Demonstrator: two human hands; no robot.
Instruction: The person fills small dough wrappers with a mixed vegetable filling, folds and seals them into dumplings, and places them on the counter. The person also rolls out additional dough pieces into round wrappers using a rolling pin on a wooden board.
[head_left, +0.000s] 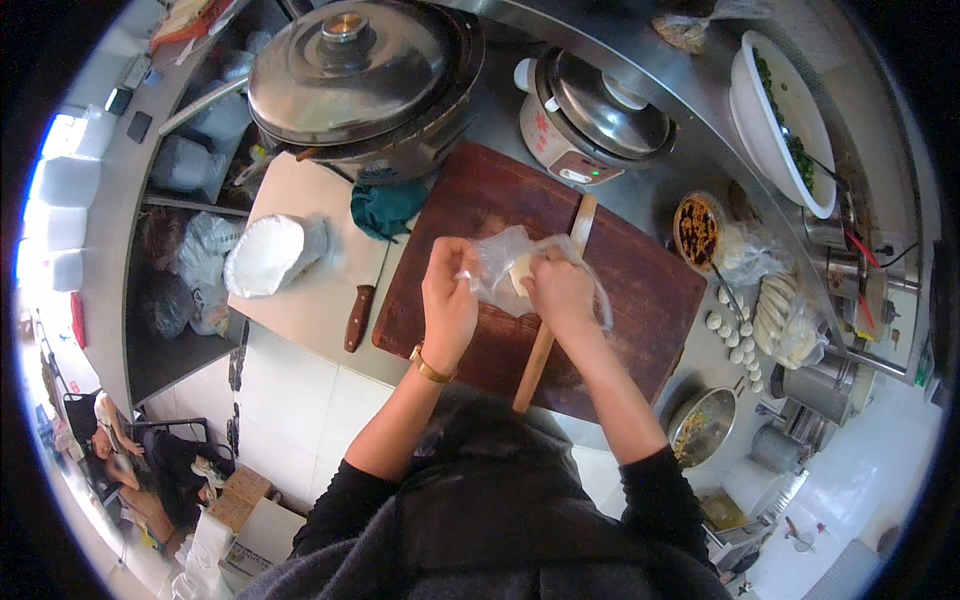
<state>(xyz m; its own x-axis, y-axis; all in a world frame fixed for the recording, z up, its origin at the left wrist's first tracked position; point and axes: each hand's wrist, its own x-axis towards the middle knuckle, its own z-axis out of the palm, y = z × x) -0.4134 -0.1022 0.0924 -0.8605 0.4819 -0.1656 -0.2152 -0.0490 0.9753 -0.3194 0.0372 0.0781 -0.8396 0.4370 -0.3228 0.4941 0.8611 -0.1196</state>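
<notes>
Over a dark red wooden board (480, 195), my left hand (452, 296) pinches the edge of a clear plastic bag (501, 259). My right hand (559, 289) reaches into the bag's mouth, its fingers on a pale lump that looks like dough (519, 274). Part of the lump is hidden by the fingers and the film. Beneath my right hand a wooden rolling pin (534, 369) lies across the board. To the left of the board rests a knife with a brown wooden handle (359, 319), its blade partly under a dark green cloth (386, 208).
A bag of white powder (264, 256) stands at the left. Behind the board are a large lidded electric pan (352, 82) and a rice cooker (592, 120). At the right are a sauce bowl (697, 229), several small dough balls (739, 341) and a metal bowl (703, 427). A person (142, 457) sits lower left.
</notes>
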